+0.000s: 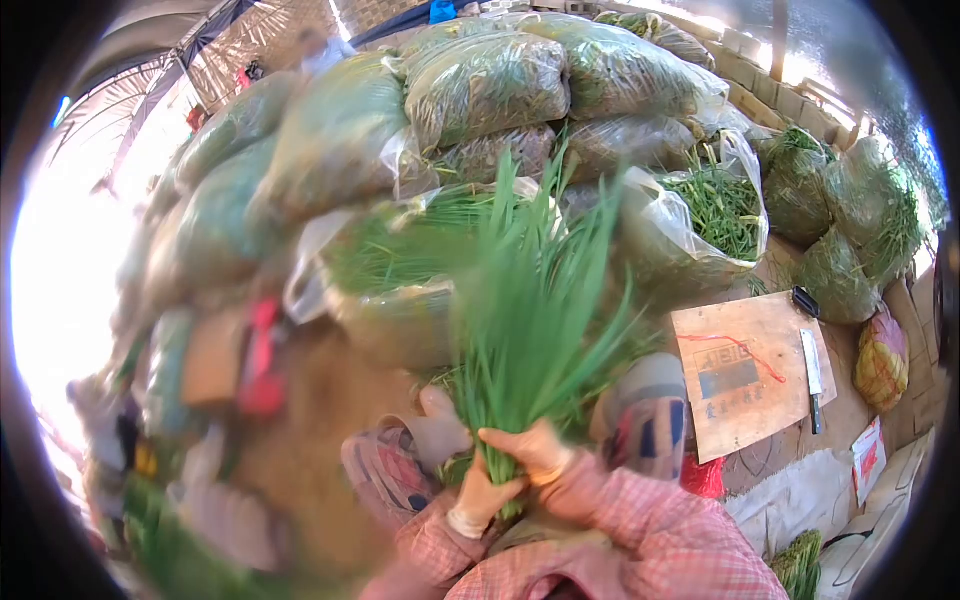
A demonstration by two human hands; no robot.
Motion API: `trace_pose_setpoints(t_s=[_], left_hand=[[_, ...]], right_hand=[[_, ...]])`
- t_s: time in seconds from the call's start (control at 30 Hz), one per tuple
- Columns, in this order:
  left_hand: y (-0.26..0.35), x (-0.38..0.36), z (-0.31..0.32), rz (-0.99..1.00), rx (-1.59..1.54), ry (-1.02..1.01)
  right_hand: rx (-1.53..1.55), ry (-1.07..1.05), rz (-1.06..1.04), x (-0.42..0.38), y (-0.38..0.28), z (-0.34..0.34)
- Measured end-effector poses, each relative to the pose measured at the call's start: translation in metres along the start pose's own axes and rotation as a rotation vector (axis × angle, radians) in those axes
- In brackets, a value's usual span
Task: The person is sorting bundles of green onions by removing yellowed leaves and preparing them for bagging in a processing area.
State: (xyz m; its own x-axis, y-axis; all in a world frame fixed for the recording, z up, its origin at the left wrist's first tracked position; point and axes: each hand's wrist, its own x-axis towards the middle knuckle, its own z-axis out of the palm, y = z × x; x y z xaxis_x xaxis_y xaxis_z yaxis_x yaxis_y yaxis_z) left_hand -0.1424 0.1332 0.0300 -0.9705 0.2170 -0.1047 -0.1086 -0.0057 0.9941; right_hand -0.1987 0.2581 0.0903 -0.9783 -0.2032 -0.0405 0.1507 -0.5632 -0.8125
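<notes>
A thick bunch of long, flat green leaves, like garlic chives (pixel 530 320), stands upright in front of me, with its tips fanned out at the top. Both hands are closed around its lower end. My left hand (pixel 482 497) wraps the stems from the left and lower down. Slightly higher, my right hand (pixel 532 449) grips from the right, thumb across the stems. The stem ends are partly hidden by my hands. Beyond the bunch, an open plastic bag (pixel 400 320) holds more long green leaves.
Stuffed plastic sacks (pixel 490 85) are piled across the back. An open bag (pixel 640 215) of greens stands right of centre. A wooden board (pixel 740 415) at right bears a red string and a knife (pixel 811 365). At left are a blurred cardboard box (pixel 213 358) and another person's leg (pixel 225 520).
</notes>
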Motion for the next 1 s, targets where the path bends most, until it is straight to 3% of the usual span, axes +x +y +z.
trace_pose_setpoints(t_s=[0.1, 0.2, 0.27, 0.33, 0.37, 0.4, 0.43, 0.47, 0.53, 0.6, 0.63, 0.7, 0.73, 0.83, 0.93, 0.97, 1.0], left_hand=[[0.019, 0.003, 0.009, -0.211, -0.248, -0.040], [0.003, 0.001, 0.001, -0.279, -0.291, -0.119], [-0.010, -0.007, -0.007, -0.294, -0.344, -0.081], [0.002, -0.013, -0.014, -0.409, -0.474, -0.086], [0.003, -0.014, -0.017, -0.454, -0.580, -0.076], [0.032, -0.020, -0.003, -0.433, -0.879, 0.059], [0.030, -0.013, -0.016, -0.587, -1.269, -0.019], [0.031, -0.002, -0.025, -0.445, -1.262, -0.150], [0.081, 0.025, -0.006, -0.446, -1.443, -0.195], [0.127, 0.051, 0.021, -0.472, -1.670, -0.230], [0.143, 0.060, 0.032, -0.410, -1.489, -0.335], [0.162, 0.080, 0.062, -0.412, -1.248, -0.539], [0.146, 0.085, 0.066, -0.445, -1.068, -0.569], [0.218, 0.075, 0.149, -0.565, -0.238, -0.788], [0.205, 0.076, 0.195, -0.757, -0.049, -1.201], [0.188, 0.073, 0.210, -0.910, -0.108, -1.256], [0.179, 0.076, 0.227, -0.933, 0.048, -1.381]], right_hand=[[0.082, -0.029, 0.176, 0.001, -0.003, -0.013], [0.183, 0.021, 0.056, 0.009, -0.043, -0.012], [0.214, 0.210, -0.120, 0.034, -0.066, -0.035], [0.284, 0.377, -0.308, 0.052, -0.104, -0.080], [0.498, 0.455, -0.299, 0.063, -0.122, -0.120], [0.467, 0.451, -0.300, 0.066, -0.137, -0.180], [0.278, 0.663, -0.424, 0.048, -0.168, -0.190], [0.064, 0.919, -0.525, 0.026, -0.186, -0.190], [-0.367, 0.744, -0.725, -0.006, -0.194, -0.209], [-0.889, 0.560, -0.833, -0.042, -0.194, -0.149], [-1.530, 0.428, -0.899, -0.064, -0.198, -0.115], [-1.922, -0.098, -0.884, -0.087, -0.208, -0.081], [-2.065, -0.235, -0.903, -0.094, -0.211, -0.075], [-2.420, -0.194, -1.015, -0.117, -0.230, -0.087], [-2.601, -0.029, -0.918, -0.157, -0.250, -0.111], [-2.608, 0.006, -0.847, -0.170, -0.253, -0.117], [-2.521, 0.021, -0.738, -0.185, -0.252, -0.124]])
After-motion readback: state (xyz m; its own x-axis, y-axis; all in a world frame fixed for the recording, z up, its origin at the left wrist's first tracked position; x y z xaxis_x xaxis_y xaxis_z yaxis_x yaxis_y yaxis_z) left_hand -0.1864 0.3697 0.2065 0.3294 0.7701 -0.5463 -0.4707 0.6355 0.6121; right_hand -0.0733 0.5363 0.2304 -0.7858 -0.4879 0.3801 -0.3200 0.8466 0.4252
